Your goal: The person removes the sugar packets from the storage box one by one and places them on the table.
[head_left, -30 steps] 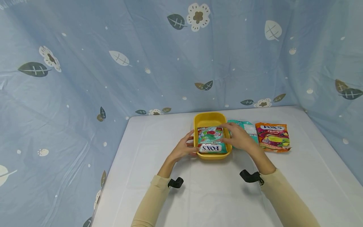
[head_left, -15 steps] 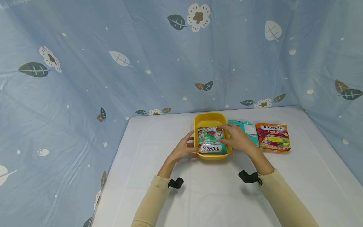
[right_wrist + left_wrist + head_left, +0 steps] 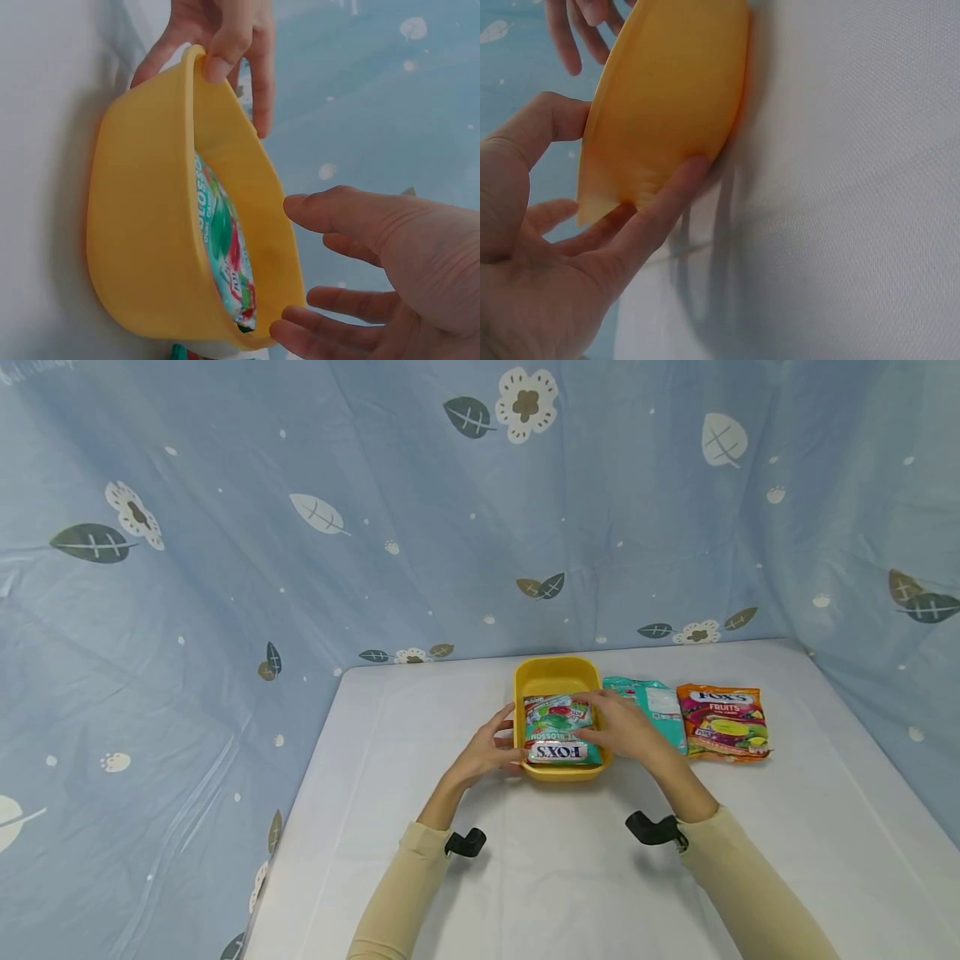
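Observation:
A yellow tub [image 3: 557,672] stands mid-table with a green Fox's mint bag [image 3: 559,732] lying inside, also seen in the right wrist view [image 3: 225,247]. My left hand [image 3: 501,742] holds the tub's left wall [image 3: 667,97], thumb hooked on the rim and fingers [image 3: 660,202] along the outside. My right hand [image 3: 602,723] hovers at the tub's right rim [image 3: 255,187]. Its fingers [image 3: 345,214] are straight and spread, and they hold nothing.
A teal bag [image 3: 654,703] and an orange Fox's Fruits bag [image 3: 723,722] lie side by side right of the tub on the white table [image 3: 570,877]. Blue patterned cloth [image 3: 300,527] hangs behind and at both sides.
My right hand and forearm have shifted slightly left over the tub's right side. The left hand, tub and bags have stayed put.

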The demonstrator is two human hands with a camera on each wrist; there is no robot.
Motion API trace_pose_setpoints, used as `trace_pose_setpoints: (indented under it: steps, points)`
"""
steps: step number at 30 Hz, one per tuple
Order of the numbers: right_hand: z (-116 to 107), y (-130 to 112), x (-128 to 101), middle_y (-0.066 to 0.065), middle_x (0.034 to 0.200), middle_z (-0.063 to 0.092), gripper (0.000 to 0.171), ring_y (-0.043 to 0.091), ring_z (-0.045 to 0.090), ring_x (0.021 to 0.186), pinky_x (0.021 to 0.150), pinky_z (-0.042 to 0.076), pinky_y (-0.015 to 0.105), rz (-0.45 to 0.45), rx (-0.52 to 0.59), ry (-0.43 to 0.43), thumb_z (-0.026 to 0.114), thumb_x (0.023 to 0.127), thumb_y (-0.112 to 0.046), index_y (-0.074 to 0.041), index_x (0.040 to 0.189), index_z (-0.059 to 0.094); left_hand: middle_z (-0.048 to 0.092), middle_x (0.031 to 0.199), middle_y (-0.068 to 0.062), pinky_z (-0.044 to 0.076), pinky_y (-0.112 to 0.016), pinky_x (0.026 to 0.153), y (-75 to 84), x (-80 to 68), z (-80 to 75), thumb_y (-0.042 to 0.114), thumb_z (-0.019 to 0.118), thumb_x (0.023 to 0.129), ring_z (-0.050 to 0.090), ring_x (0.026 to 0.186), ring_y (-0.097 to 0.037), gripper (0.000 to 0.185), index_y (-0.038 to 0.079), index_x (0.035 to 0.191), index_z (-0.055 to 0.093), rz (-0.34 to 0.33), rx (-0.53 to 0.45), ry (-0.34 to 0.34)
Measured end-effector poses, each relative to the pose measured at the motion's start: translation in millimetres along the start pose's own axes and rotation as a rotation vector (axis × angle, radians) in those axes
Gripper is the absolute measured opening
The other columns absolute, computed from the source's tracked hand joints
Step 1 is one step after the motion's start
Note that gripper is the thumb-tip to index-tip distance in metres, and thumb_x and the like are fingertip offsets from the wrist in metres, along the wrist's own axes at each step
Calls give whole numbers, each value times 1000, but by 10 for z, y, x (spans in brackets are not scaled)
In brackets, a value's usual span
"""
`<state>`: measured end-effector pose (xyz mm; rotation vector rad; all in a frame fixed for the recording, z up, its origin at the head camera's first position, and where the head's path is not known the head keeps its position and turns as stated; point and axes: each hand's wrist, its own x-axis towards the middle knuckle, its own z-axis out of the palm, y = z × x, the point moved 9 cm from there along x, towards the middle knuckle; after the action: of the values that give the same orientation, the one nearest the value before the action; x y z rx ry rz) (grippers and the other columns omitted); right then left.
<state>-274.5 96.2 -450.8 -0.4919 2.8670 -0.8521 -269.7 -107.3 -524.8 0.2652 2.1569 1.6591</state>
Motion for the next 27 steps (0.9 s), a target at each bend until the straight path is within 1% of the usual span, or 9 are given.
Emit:
trace_pose_setpoints:
  steps: [5,11,15,20,22,27]
  points:
    - [29,-49,14,23,144,49,62,45,44,132,108,37,68,-10,5,-3,74,87,-29,-13,142,51,37,151,-15,63,-36,79,6,-1,5,14,74,82,53,127,-37,95,28,158,18,-2,0,-2]
    - [60,-60,11,22,146,48,64,45,43,133,109,36,68,21,-10,-17,74,87,-31,-14,144,49,37,151,-16,62,-37,81,13,-3,6,13,74,83,53,127,-37,95,28,158,19,-1,9,-3]
    - [92,-50,24,22,146,48,65,44,43,134,109,36,68,41,-16,-27,74,87,-33,-14,143,49,35,152,-18,62,-40,83,9,0,9,12,73,84,51,129,-39,95,27,158,17,0,4,-13]
    - [143,-71,31,24,147,47,64,48,40,136,106,37,70,35,-20,-39,73,88,-31,-12,144,49,30,155,-20,61,-45,85,17,-7,22,10,72,85,48,130,-42,96,27,159,13,-3,-13,-25]
    - [159,-79,30,26,146,46,63,49,40,135,104,39,70,36,-19,-43,71,89,-31,-10,144,48,31,155,-19,61,-44,84,6,-3,21,9,72,85,49,130,-41,96,28,159,14,-7,-12,-22]
    - [205,-76,40,29,146,44,63,50,41,134,102,42,69,73,-15,-58,70,90,-32,-9,144,48,36,152,-16,63,-38,80,-13,-1,7,10,73,83,52,127,-37,95,30,158,18,-8,-9,-4]
